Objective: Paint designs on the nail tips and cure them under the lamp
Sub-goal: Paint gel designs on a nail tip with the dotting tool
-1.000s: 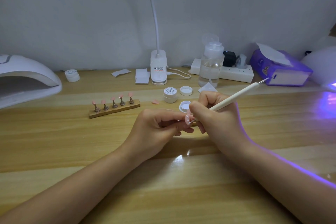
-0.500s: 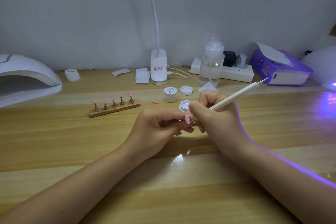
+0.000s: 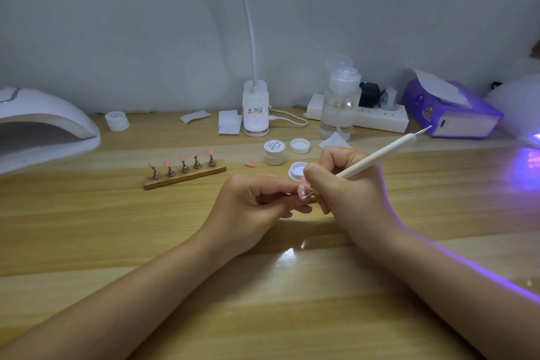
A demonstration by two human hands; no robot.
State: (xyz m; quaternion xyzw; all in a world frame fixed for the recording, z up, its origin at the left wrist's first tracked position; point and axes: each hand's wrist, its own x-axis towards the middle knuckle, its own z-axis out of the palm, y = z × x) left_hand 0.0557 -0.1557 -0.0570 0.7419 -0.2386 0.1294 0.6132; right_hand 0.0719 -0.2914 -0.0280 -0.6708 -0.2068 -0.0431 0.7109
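My left hand [image 3: 257, 210] pinches a small pink nail tip [image 3: 302, 190] with white dots on it, held over the wooden table. My right hand [image 3: 347, 193] grips a white dotting pen [image 3: 377, 156] like a pencil, its lower point touching the nail tip. Just behind the hands stands an open white paint jar [image 3: 296, 170]. A wooden holder [image 3: 187, 177] carries several pink nail tips on metal stands. One loose pink tip [image 3: 250, 164] lies beside it. The white curing lamp [image 3: 43, 126] sits at the far left.
A closed white jar [image 3: 274, 152] and a loose lid [image 3: 299, 145] stand behind the open jar. Further back are a clip lamp base [image 3: 256, 109], a clear pump bottle [image 3: 340, 99], a power strip [image 3: 380, 118], a purple tissue box [image 3: 451, 109] and another jar [image 3: 117, 121]. Violet light glows at the right edge.
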